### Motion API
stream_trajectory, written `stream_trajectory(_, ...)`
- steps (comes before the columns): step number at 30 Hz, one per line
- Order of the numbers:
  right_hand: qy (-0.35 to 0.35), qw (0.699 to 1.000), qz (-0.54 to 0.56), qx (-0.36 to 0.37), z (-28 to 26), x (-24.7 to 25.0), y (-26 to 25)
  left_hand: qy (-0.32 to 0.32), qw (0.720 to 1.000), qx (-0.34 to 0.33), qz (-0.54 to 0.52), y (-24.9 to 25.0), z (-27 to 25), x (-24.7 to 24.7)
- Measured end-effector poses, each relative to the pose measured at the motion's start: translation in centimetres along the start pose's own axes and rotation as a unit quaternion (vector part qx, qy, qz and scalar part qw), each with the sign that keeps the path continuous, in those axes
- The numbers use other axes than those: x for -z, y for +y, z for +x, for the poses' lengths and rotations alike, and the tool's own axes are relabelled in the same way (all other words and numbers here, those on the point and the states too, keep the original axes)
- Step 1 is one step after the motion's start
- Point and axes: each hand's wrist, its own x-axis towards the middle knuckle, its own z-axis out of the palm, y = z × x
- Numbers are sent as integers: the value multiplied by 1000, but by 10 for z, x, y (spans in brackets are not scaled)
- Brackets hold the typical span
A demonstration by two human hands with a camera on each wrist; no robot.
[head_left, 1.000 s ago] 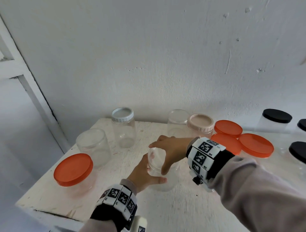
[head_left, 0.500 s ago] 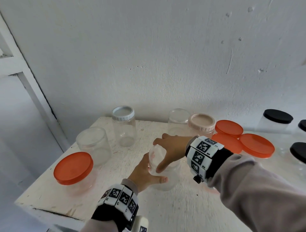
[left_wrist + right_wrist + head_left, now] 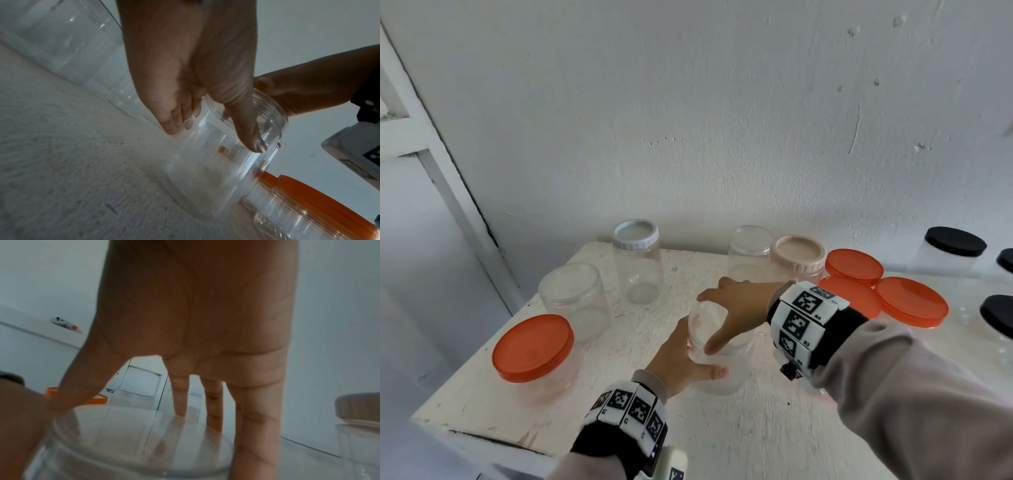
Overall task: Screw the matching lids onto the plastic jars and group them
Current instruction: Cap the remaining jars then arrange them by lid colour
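On the bench (image 3: 774, 445), your left hand (image 3: 681, 359) grips a clear jar (image 3: 722, 373); right fingers (image 3: 717, 342) clasp its see-through lid (image 3: 705, 325).

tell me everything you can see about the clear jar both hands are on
The clear jar looks like transparent plastic, round, with a threaded neck, and seems empty. It stands near the middle of the white table, possibly tipped slightly. A clear lid sits on its mouth. The left hand grips its side with the thumb across the front; the right hand grips the lid from above, fingers spread round the rim.
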Motion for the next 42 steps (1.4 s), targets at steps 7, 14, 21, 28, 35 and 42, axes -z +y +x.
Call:
stream_trajectory(7,7,999,-24,-26,-1,-1,0,1,1000,1,-1,-2,1,0)
stream_trajectory(14,2,1000,-17,12,1,0,-2,1,1000,-6,-4,-1,2,-1)
stream_trajectory(21,16,998,-38,-42,-1,1,0,-2,1000,4,15,-3,1,0)
stream_trajectory(28,-3,999,-13,40,3,-2,-2,-8,1000,-4,4,0,2,-1)
stream_trajectory(35,48,999,-17,18,4,-10,-1,5,1000,12,8,0,0,-1)
stream_trajectory(42,98,994,-29,24,1,-23,-1,15,1000,13,16,2,-3,-2)
